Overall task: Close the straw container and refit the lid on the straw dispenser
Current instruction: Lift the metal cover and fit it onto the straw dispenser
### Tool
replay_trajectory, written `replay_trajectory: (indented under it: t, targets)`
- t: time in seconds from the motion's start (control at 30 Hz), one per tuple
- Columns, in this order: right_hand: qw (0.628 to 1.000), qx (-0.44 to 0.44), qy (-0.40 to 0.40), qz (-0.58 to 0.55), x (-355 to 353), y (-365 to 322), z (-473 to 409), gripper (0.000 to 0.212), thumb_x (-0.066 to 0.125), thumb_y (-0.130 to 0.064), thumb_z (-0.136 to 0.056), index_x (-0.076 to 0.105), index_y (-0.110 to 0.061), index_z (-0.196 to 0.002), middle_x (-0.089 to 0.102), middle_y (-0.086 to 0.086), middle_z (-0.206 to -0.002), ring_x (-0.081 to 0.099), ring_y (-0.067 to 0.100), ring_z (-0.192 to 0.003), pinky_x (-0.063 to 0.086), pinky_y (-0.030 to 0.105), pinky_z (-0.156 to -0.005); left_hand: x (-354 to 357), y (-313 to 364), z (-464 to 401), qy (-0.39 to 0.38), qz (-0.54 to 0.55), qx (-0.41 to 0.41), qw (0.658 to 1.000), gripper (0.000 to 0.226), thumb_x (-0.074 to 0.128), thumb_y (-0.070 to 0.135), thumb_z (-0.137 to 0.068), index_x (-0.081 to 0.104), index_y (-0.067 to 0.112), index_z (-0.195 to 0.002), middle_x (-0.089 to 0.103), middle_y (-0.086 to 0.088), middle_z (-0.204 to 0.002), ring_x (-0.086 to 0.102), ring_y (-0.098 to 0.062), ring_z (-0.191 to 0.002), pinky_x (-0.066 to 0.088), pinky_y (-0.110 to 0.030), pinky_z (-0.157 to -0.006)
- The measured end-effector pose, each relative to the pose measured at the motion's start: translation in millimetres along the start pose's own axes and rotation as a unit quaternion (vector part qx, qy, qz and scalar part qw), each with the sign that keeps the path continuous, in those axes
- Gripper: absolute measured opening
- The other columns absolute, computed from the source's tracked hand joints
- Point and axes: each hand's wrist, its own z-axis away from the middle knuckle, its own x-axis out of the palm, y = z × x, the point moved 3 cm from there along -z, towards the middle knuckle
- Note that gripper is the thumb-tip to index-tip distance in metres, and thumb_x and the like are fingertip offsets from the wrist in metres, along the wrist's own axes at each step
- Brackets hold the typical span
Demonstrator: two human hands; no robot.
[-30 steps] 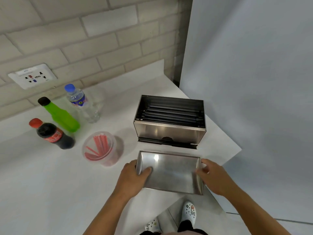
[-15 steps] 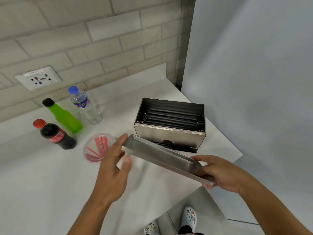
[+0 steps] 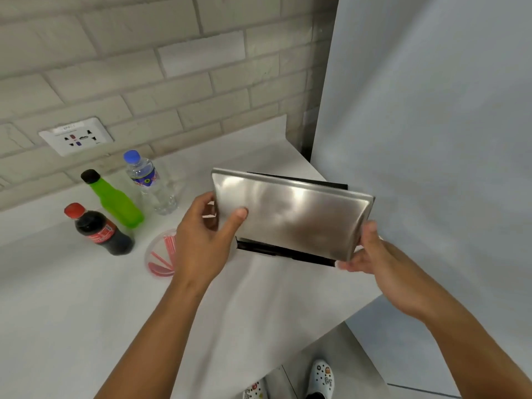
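Even, bright, diffuse light fills the room. White glare streaks the steel lid (image 3: 290, 216), with only soft shadows on the counter (image 3: 72, 298) beneath it. Motion smears the lid's edges; the brick courses above it bow from wide-angle distortion.

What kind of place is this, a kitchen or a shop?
Probably a drinks or café counter: a white countertop against a brick wall, three drink bottles such as the cola bottle, and a steel lid for a straw dispenser.
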Motion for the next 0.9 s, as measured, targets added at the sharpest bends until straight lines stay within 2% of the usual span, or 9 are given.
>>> replay_trajectory:
  t: [0.07,0.23,0.33,0.4,0.57,0.67,0.73,0.8,0.9]
  targets:
    - [0.997,-0.034,0.022,0.061,-4,-5,-2,0.052,0.024,-0.075,-0.089,0.064,-0.046,-0.108,0.073,-0.019,-0.106,0.067,-0.003,-0.096,0.045,0.020,-0.082,3,8,-12,-0.009,-0.051,-0.002,0.999,0.045,0.078,0.057,-0.081,0.066,0.032,-0.117,0.071,0.012,-0.100,0.067,-0.002,-0.086,0.051,-0.018,-0.073]
    - [0.988,-0.090,0.117,0.051,-20,-13,-30,0.025,0.057,-0.049,-0.097,0.065,-0.026,-0.102,0.076,-0.002,-0.088,0.074,0.008,-0.076,0.061,0.045,-0.085,17,15,-40,-0.061,-0.135,0.018,0.989,0.051,0.063,0.072,-0.084,0.072,0.023,-0.097,0.073,0.002,-0.086,0.068,-0.017,-0.082,0.056,-0.037,-0.076]
    - [0.975,-0.095,0.199,0.012,-31,-14,-57,0.040,0.066,-0.049,-0.092,0.059,-0.027,-0.125,0.074,0.002,-0.084,0.074,0.021,-0.081,0.061,0.049,-0.085,30,13,-53,-0.083,-0.161,0.022,0.983,0.046,0.058,0.063,-0.092,0.073,0.020,-0.097,0.074,0.001,-0.084,0.069,-0.017,-0.079,0.058,-0.037,-0.076]
    - [0.968,-0.102,0.228,0.021,-38,-16,-74,0.046,0.066,-0.050,-0.092,0.063,-0.021,-0.127,0.072,0.001,-0.079,0.072,0.021,-0.082,0.058,0.040,-0.082,40,10,-61,-0.096,-0.177,0.024,0.979,0.048,0.053,0.059,-0.096,0.073,0.015,-0.094,0.074,-0.002,-0.082,0.069,-0.021,-0.078,0.059,-0.041,-0.076]
    - [0.971,-0.099,0.202,0.079,-40,-24,-101,0.039,0.057,-0.052,-0.097,0.073,-0.019,-0.085,0.067,0.001,-0.069,0.062,0.011,-0.068,0.042,0.025,-0.062,53,2,-74,-0.093,-0.185,0.005,0.978,0.052,0.054,0.052,-0.099,0.069,0.005,-0.082,0.068,-0.007,-0.072,0.065,-0.026,-0.070,0.048,-0.032,-0.061]
    - [0.972,-0.092,0.211,0.046,-40,-22,-113,0.056,0.054,-0.049,-0.100,0.042,-0.018,-0.055,0.041,-0.004,-0.053,0.039,0.017,-0.053,0.030,0.031,-0.057,57,-3,-79,-0.098,-0.206,-0.004,0.974,0.052,0.053,0.050,-0.100,0.068,0.005,-0.080,0.065,-0.006,-0.069,0.064,-0.028,-0.070,0.043,-0.032,-0.058]
    - [0.971,-0.096,0.218,0.030,-40,-20,-120,0.058,0.053,-0.048,-0.101,0.037,-0.021,-0.053,0.037,-0.010,-0.047,0.036,0.013,-0.053,0.030,0.029,-0.059,59,-7,-83,-0.102,-0.220,-0.010,0.970,0.052,0.053,0.051,-0.100,0.068,0.005,-0.080,0.066,-0.006,-0.070,0.065,-0.029,-0.073,0.046,-0.032,-0.062]
    - [0.972,-0.101,0.212,0.028,-39,-17,-126,0.046,0.053,-0.050,-0.101,0.063,-0.026,-0.063,0.058,-0.016,-0.061,0.053,0.011,-0.067,0.039,0.028,-0.071,61,-9,-86,-0.103,-0.223,-0.012,0.969,0.053,0.052,0.053,-0.099,0.069,0.006,-0.081,0.068,-0.006,-0.072,0.066,-0.028,-0.073,0.050,-0.033,-0.064]
    - [0.969,-0.114,0.214,0.048,-37,-15,-132,0.049,0.052,-0.049,-0.101,0.079,-0.009,-0.092,0.074,0.007,-0.088,0.068,0.025,-0.089,0.045,0.029,-0.075,64,-11,-89,-0.102,-0.225,-0.011,0.969,0.052,0.053,0.055,-0.098,0.071,0.008,-0.082,0.070,-0.005,-0.074,0.067,-0.026,-0.073,0.051,-0.033,-0.064]
